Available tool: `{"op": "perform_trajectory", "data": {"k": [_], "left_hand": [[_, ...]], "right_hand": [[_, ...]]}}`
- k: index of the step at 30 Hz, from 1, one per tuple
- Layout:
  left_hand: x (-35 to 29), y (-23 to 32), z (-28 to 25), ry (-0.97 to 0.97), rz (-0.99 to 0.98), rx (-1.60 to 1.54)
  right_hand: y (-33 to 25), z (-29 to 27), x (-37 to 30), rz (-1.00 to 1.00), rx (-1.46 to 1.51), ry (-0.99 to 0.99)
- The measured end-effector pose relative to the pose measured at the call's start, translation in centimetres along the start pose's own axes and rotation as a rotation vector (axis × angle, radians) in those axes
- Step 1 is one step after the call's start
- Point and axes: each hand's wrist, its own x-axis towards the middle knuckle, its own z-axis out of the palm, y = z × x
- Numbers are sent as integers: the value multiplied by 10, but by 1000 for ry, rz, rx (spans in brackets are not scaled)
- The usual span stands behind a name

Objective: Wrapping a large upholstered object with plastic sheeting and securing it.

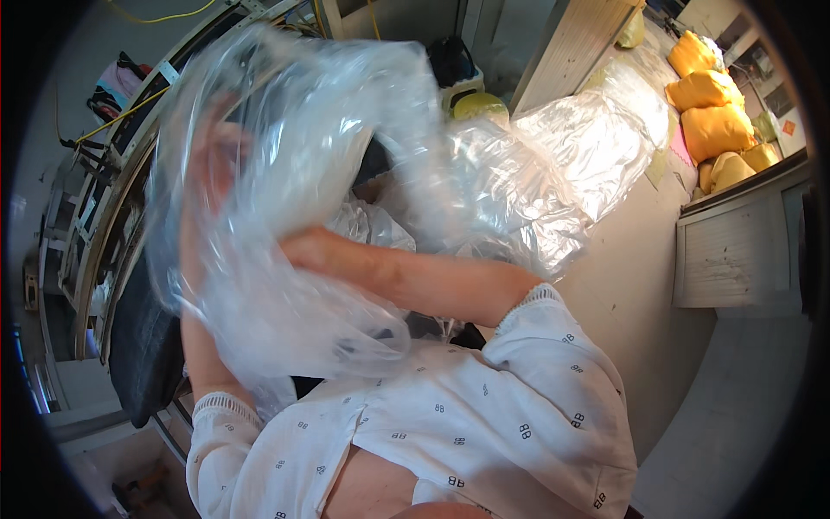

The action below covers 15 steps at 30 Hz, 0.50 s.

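Note:
A large clear plastic bag or sheet [303, 147] is bunched up in front of me, smeared by motion and draped over both my forearms. My left hand [220, 164] shows only dimly through the film, raised at its left side, with blurred fingers. From the right, my right forearm [432, 277] reaches across my body. Its wrist [303, 248] goes in under the plastic, and the fingers there are hidden. A loose fold of the film hangs down by my white shirt [432, 415].
A big heap of shiny clear plastic [562, 164] covers the floor to the right. Stuffed yellow sacks [713, 112] are piled at the far right, behind a low grey cabinet [735, 259]. A curved table frame [99, 225] and a dark cushion [147, 346] stand at my left.

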Motion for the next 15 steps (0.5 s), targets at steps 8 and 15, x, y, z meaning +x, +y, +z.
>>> {"op": "perform_trajectory", "data": {"k": [8,15], "left_hand": [[30,-24,1,-115,-83,80],[59,-59,16,-202,-138,139]], "right_hand": [[-78,-156,120,-670,282,193],[-129,-281,31,-1009,150,665]]}}
